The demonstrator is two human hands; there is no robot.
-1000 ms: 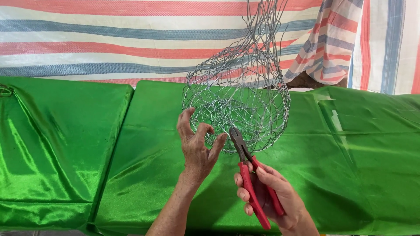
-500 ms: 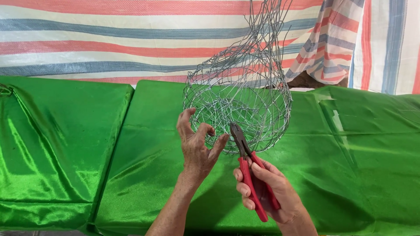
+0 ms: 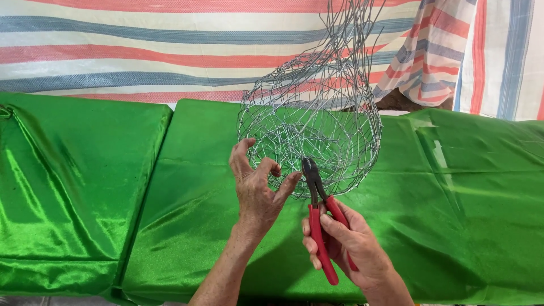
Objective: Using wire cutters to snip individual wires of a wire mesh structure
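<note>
Green cloth (image 3: 453, 215); left hand (image 3: 258, 190) pinches wire basket (image 3: 309, 133), right hand (image 3: 351, 246) holds pliers (image 3: 320, 218).

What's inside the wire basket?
Nothing lies in the wire basket; through its mesh you see green cloth and a striped sheet. The left hand grips its rim, and the pliers in the right hand cover part of it.
</note>
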